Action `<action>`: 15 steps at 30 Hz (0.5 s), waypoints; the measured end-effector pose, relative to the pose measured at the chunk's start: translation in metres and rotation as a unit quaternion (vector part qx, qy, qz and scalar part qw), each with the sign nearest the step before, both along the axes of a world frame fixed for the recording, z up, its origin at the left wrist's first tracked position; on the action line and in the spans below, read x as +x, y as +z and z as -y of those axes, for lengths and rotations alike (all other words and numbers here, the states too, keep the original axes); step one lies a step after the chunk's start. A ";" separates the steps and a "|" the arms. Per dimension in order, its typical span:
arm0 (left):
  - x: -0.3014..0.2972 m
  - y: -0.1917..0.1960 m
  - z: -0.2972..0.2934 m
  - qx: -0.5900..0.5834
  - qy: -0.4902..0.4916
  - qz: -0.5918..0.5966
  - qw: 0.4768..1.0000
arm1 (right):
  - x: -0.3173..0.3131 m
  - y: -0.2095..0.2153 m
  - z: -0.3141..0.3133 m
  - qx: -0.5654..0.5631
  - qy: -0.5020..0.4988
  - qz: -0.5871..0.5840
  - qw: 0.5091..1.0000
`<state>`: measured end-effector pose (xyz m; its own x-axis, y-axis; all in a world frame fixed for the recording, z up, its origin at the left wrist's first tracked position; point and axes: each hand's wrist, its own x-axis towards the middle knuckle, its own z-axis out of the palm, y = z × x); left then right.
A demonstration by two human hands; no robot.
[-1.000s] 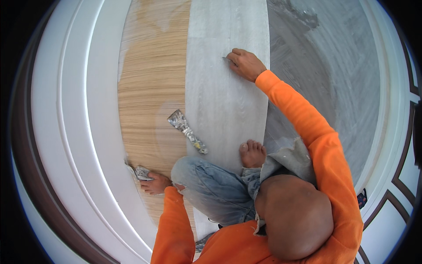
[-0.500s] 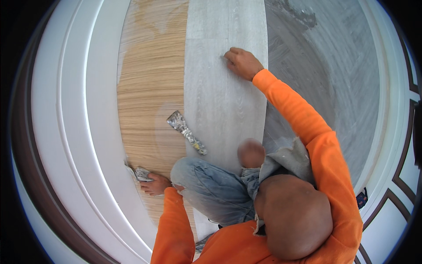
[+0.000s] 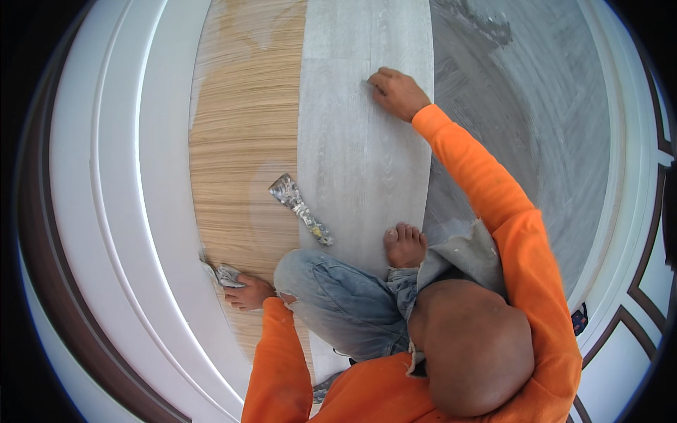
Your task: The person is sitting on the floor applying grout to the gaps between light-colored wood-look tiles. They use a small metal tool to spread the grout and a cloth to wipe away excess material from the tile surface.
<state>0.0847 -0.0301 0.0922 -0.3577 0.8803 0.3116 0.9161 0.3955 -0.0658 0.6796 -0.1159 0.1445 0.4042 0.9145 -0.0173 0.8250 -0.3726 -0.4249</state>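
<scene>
At one o'clock, the right hand (image 3: pixel 398 93) pinched a thin piece (image 3: pixel 367 83) over the grey planks (image 3: pixel 335 141), likely for fine control. The left hand (image 3: pixel 250 292), toward eight, rested on wood-grain flooring (image 3: pixel 240 176), probably for balance, its grip on the rag (image 3: pixel 228 276) unclear; the scraper (image 3: pixel 300 209) lay near nine, seemingly within reach.

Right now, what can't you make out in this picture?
Head view:
Thin object in the right hand: mostly hidden by its fingers, too small to identify.
Greyish item at the left hand: too small to name, grip unclear.
Orange shirt: cut off by the lower edge.
</scene>
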 end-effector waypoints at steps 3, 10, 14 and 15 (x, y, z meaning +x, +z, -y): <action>0.004 0.001 -0.001 0.003 0.002 0.013 1.000 | 0.004 -0.004 0.007 0.011 -0.010 0.006 1.000; 0.001 -0.004 0.004 0.003 0.011 0.005 1.000 | 0.002 0.005 0.000 -0.033 -0.012 0.007 0.999; 0.003 0.003 0.003 0.002 0.009 0.006 1.000 | -0.002 -0.001 0.002 -0.005 0.008 -0.003 1.000; 0.011 0.005 0.002 -0.015 0.020 0.016 1.000 | 0.006 -0.001 0.008 0.016 -0.028 0.001 0.999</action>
<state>0.0957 -0.0318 0.0975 -0.4025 0.8741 0.2721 0.9013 0.4303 -0.0491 0.6857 -0.1238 0.1432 0.4545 0.8906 0.0130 0.8042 -0.4040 -0.4360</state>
